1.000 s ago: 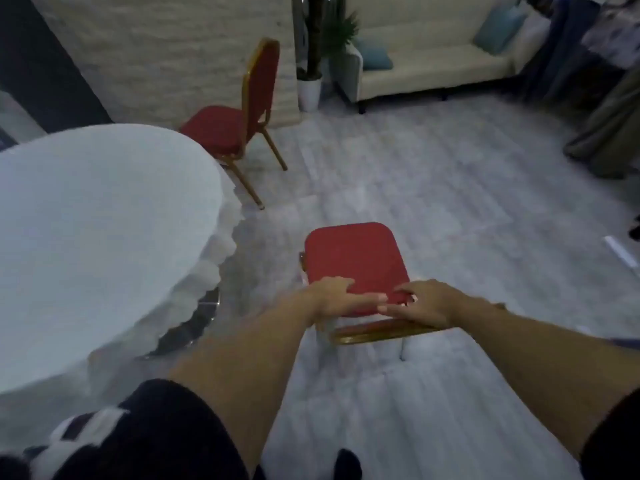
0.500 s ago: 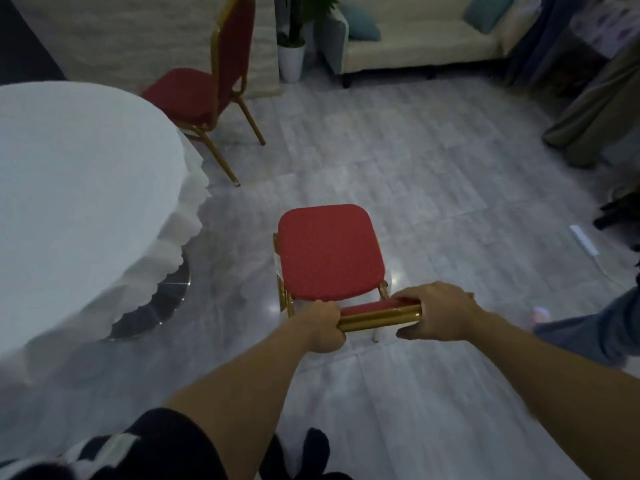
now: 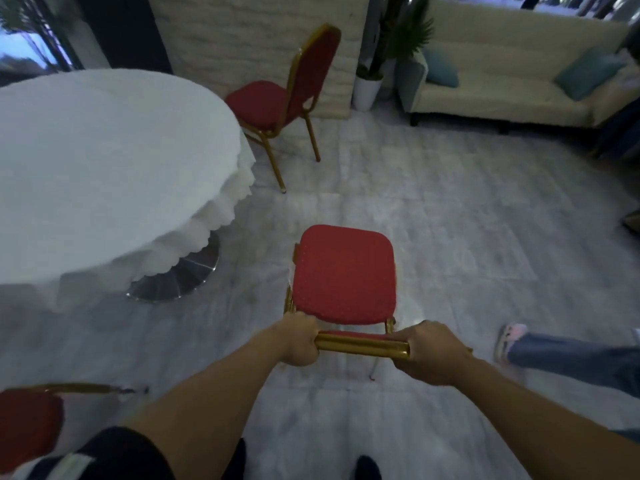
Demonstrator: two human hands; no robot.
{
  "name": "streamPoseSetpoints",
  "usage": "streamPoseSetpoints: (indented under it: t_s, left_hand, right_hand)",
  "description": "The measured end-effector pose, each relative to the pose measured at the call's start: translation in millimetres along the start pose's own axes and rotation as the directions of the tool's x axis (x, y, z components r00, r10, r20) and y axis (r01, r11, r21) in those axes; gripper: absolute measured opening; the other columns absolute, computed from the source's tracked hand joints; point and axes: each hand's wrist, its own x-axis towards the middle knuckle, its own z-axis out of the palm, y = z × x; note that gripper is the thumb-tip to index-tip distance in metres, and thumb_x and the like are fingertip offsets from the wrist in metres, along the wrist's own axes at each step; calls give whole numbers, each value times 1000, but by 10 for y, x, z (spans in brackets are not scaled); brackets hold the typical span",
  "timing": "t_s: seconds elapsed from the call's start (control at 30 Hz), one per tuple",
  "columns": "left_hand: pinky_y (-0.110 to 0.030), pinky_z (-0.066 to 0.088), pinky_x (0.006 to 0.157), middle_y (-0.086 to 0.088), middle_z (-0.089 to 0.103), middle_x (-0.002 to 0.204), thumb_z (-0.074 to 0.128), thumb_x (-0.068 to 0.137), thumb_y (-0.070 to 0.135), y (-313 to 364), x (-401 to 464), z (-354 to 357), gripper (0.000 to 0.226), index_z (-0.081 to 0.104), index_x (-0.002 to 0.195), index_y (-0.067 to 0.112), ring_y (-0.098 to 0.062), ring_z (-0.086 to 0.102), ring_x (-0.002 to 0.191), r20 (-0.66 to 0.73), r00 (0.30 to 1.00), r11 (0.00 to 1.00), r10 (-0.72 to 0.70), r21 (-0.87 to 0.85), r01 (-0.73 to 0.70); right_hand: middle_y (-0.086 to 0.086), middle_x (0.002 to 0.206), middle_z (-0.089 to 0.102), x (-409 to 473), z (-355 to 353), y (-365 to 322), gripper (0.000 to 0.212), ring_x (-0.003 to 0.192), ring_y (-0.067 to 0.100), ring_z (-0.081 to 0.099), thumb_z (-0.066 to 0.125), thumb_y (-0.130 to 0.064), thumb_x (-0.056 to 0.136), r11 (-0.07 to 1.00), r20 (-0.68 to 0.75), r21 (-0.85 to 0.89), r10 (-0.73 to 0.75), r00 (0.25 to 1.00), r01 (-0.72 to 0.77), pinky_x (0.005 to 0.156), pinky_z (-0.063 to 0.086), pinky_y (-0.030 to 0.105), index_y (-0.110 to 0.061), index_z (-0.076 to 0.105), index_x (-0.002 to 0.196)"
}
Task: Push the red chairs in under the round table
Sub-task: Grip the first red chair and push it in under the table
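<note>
A red chair (image 3: 344, 275) with a gold frame stands on the floor just in front of me, to the right of the round table (image 3: 104, 161) and apart from it. My left hand (image 3: 299, 339) and my right hand (image 3: 431, 355) both grip the gold top rail of its backrest. A second red chair (image 3: 287, 98) stands at the table's far side, its seat close to the cloth edge. Part of a third red chair (image 3: 27, 420) shows at the lower left.
The table has a white scalloped cloth and a chrome foot (image 3: 180, 275). A cream sofa (image 3: 512, 74) and a potted plant (image 3: 369, 84) stand at the back. Another person's leg and shoe (image 3: 512, 341) are at the right. Open floor lies beyond the chair.
My view has swung and risen, showing more of the table and a third chair. Both hands stay clamped on the backrest rail; the chair has shifted slightly with them.
</note>
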Motion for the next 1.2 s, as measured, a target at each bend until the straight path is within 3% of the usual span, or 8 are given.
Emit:
streamPoseSetpoints:
  t_s: [0.17,0.3,0.4,0.53,0.73,0.93,1.07,1.2]
  left_hand:
    - [-36,55,72,-13,65,90,57,87,15,428,-100,162,7,60,84,8,-29,63,82,-53,985,984,-165,-74,161]
    - [-28,37,65,-1,48,68,56,91,12,776,-217,354,34,38,63,17,-17,45,61,-89,959,955,-270,-148,255]
    - [-29,36,60,-14,65,89,55,89,12,800,-266,488,29,38,66,18,-23,53,75,-76,948,931,-308,-229,284]
    - [-31,47,68,-9,62,90,58,87,19,689,-395,478,9,51,86,14,-30,64,84,-50,931,902,-362,-271,336]
    - [-35,52,72,-5,59,91,58,85,21,157,-440,253,16,57,98,12,-30,65,89,29,892,824,-451,-370,428]
    - [-38,52,78,-5,58,96,56,84,20,-577,-475,-67,20,52,103,23,-29,64,96,44,846,755,-532,-427,497]
    - [-39,53,87,-11,64,112,56,84,18,-1083,-478,-290,41,59,125,20,-31,63,105,41,816,725,-577,-434,535]
    - [-40,54,86,-8,58,108,56,86,17,-1514,-511,-565,25,55,112,14,-26,60,97,65,793,691,-605,-451,564]
  right_hand:
    - [-8,85,74,72,-213,287,34,76,17,70,64,-38,96,990,67,-66,-118,991,123,73,56,31,-45,73,128]
    - [-7,94,78,189,-437,432,36,82,18,72,63,-37,95,955,125,-181,-216,968,237,66,52,29,-46,72,128]
    - [-7,101,78,353,-618,340,36,89,17,73,62,-38,96,899,152,-289,-295,943,328,55,38,24,-47,71,129]
    - [-8,102,80,697,-742,102,40,91,18,73,68,-37,91,830,139,-336,-423,896,444,69,50,29,-51,73,128]
    - [-6,96,79,1415,-905,-369,39,87,20,73,69,-34,84,758,157,-351,-531,833,550,67,45,29,-46,77,120]
    - [-5,91,78,2141,-1061,-878,27,80,21,72,64,-37,88,738,183,-353,-548,817,574,69,58,31,-35,80,110]
    - [-5,91,79,2580,-1236,-1249,30,82,20,73,62,-34,88,729,181,-334,-572,800,597,71,60,34,-40,80,112]
    - [-8,86,77,2923,-1435,-1577,33,78,17,70,64,-30,88,724,185,-287,-600,778,627,71,59,33,-45,80,112]
